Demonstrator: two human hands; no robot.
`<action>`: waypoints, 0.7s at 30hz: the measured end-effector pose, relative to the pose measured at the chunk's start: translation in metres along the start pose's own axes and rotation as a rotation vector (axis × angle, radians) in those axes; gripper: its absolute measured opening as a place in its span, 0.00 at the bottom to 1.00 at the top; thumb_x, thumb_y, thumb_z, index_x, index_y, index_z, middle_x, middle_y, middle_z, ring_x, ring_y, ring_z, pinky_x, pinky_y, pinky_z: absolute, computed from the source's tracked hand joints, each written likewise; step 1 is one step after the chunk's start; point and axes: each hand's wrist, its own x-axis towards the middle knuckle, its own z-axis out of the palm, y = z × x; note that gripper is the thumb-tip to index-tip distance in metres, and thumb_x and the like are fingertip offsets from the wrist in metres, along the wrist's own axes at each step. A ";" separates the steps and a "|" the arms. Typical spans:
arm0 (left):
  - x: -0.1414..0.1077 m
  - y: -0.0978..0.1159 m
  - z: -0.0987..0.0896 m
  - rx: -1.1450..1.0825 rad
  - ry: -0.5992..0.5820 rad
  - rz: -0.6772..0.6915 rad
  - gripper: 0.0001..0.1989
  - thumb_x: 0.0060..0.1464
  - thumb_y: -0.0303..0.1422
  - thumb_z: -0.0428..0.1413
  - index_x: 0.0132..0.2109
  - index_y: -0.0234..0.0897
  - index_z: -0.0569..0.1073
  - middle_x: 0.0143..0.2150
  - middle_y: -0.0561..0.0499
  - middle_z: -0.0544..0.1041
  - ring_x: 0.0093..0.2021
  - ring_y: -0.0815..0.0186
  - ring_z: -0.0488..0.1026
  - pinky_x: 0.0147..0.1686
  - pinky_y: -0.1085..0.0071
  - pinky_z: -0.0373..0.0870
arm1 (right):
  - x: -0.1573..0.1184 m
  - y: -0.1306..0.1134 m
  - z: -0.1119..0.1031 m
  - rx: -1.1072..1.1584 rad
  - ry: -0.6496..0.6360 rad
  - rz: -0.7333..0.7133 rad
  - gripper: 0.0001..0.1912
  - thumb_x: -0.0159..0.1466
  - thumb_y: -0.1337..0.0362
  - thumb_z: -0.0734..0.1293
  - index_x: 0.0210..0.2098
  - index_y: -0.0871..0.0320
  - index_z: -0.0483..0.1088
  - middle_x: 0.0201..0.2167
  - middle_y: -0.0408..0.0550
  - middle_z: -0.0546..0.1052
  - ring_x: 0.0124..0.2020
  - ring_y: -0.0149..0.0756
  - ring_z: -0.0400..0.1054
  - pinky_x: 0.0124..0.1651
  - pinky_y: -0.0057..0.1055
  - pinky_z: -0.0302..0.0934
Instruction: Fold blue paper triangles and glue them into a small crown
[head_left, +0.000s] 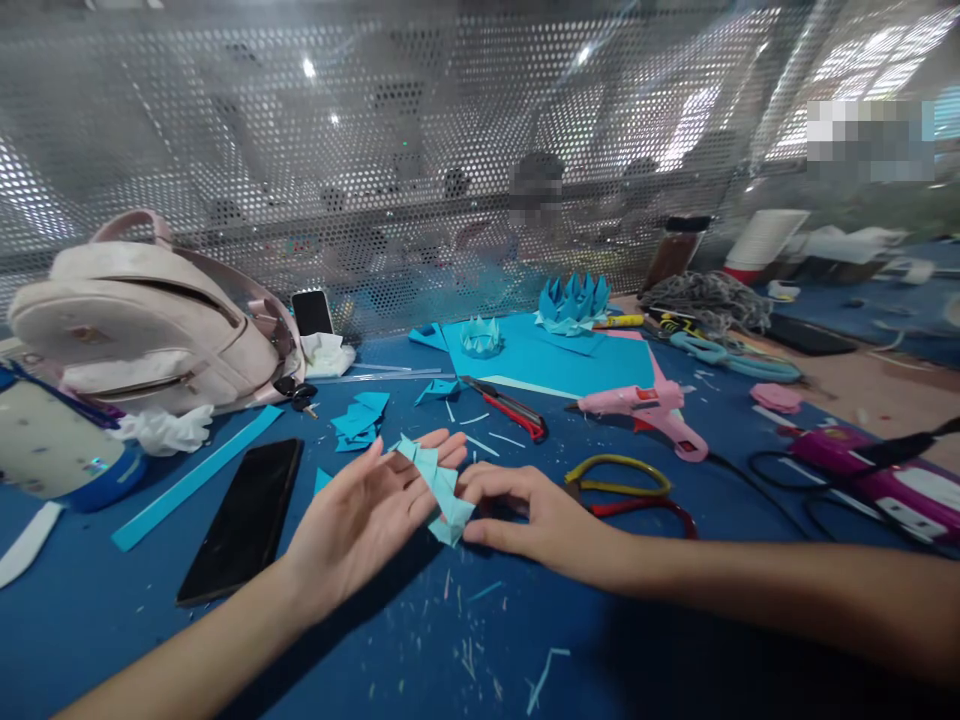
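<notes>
My left hand (352,525) is palm up and open, its fingers stretched out to the right. Across those fingers lies a light blue folded paper strip (433,478) made of linked pieces. My right hand (536,515) pinches the strip's lower right end between thumb and fingers. Just beyond my hands, loose folded blue paper pieces (361,420) form a small pile, with another folded piece (437,390) to its right. Farther back, a small paper ring (481,337) and a larger pointed blue paper crown (574,303) stand on blue sheets (517,357).
A red utility knife (514,412), pink glue gun (641,405) and pliers-like tool with yellow and red handles (626,475) lie ahead and right. At left are a black phone (244,520), blue strip (199,475) and backpack (150,320). A perforated metal screen (420,130) rises behind.
</notes>
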 end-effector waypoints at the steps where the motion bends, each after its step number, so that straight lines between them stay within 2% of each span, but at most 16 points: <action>1: 0.001 0.000 -0.002 0.107 -0.011 0.012 0.25 0.65 0.44 0.52 0.58 0.28 0.73 0.65 0.39 0.67 0.69 0.51 0.58 0.68 0.59 0.53 | 0.000 0.001 0.000 0.022 0.024 0.034 0.12 0.62 0.54 0.71 0.33 0.58 0.74 0.32 0.44 0.73 0.34 0.33 0.66 0.40 0.32 0.60; 4: 0.000 -0.002 -0.007 0.390 -0.020 0.039 0.22 0.59 0.45 0.59 0.54 0.36 0.77 0.65 0.44 0.68 0.68 0.50 0.59 0.68 0.57 0.50 | 0.002 -0.001 -0.001 0.105 0.132 0.088 0.15 0.61 0.53 0.72 0.31 0.59 0.72 0.27 0.42 0.72 0.29 0.30 0.65 0.35 0.28 0.58; 7: -0.005 -0.006 -0.005 0.682 0.025 0.023 0.21 0.53 0.36 0.66 0.55 0.42 0.77 0.62 0.46 0.72 0.65 0.50 0.63 0.67 0.54 0.48 | 0.003 -0.006 -0.003 0.180 0.202 0.097 0.14 0.61 0.54 0.72 0.31 0.60 0.73 0.25 0.42 0.73 0.27 0.28 0.64 0.31 0.26 0.56; 10: -0.007 -0.011 -0.001 0.969 0.060 0.067 0.18 0.52 0.30 0.66 0.51 0.42 0.79 0.53 0.45 0.79 0.58 0.51 0.71 0.63 0.56 0.57 | 0.004 -0.011 -0.004 0.158 0.201 0.090 0.15 0.65 0.54 0.68 0.37 0.60 0.77 0.27 0.45 0.76 0.23 0.26 0.59 0.26 0.25 0.51; 12: -0.005 -0.012 -0.001 0.968 0.049 0.069 0.12 0.57 0.31 0.62 0.48 0.38 0.79 0.45 0.44 0.82 0.47 0.55 0.77 0.54 0.58 0.66 | 0.003 -0.012 -0.006 0.111 0.181 0.058 0.16 0.68 0.55 0.64 0.41 0.59 0.78 0.33 0.47 0.79 0.24 0.26 0.60 0.27 0.25 0.52; 14: -0.003 -0.011 -0.003 0.911 0.014 0.051 0.12 0.61 0.33 0.58 0.51 0.36 0.77 0.38 0.45 0.82 0.38 0.59 0.79 0.46 0.62 0.71 | 0.003 -0.011 -0.007 0.081 0.189 0.029 0.16 0.70 0.55 0.63 0.43 0.57 0.78 0.36 0.48 0.79 0.27 0.27 0.62 0.29 0.25 0.55; 16: -0.001 -0.008 -0.004 0.868 -0.045 0.033 0.13 0.63 0.36 0.56 0.52 0.35 0.75 0.36 0.46 0.82 0.36 0.62 0.79 0.44 0.64 0.71 | 0.003 -0.009 -0.010 0.037 0.237 0.005 0.14 0.69 0.54 0.63 0.45 0.55 0.76 0.39 0.47 0.78 0.33 0.31 0.66 0.34 0.27 0.60; 18: -0.003 -0.003 -0.004 0.842 -0.122 0.001 0.12 0.63 0.37 0.57 0.49 0.35 0.76 0.37 0.46 0.83 0.39 0.62 0.78 0.46 0.65 0.69 | 0.003 -0.008 -0.013 -0.035 0.292 -0.030 0.14 0.69 0.54 0.64 0.48 0.53 0.74 0.46 0.47 0.76 0.44 0.36 0.68 0.44 0.32 0.63; 20: -0.006 0.000 -0.003 0.823 -0.212 -0.054 0.12 0.62 0.38 0.58 0.45 0.35 0.79 0.36 0.45 0.82 0.38 0.64 0.77 0.45 0.68 0.68 | 0.004 -0.009 -0.016 -0.098 0.299 -0.074 0.14 0.69 0.54 0.64 0.51 0.51 0.71 0.53 0.47 0.72 0.54 0.40 0.64 0.55 0.37 0.60; 21: -0.007 0.001 -0.003 0.794 -0.263 -0.100 0.12 0.61 0.39 0.59 0.44 0.35 0.80 0.32 0.47 0.81 0.35 0.66 0.76 0.41 0.70 0.68 | 0.004 -0.010 -0.017 -0.107 0.274 -0.091 0.15 0.69 0.54 0.63 0.52 0.51 0.71 0.55 0.47 0.71 0.57 0.40 0.62 0.59 0.39 0.56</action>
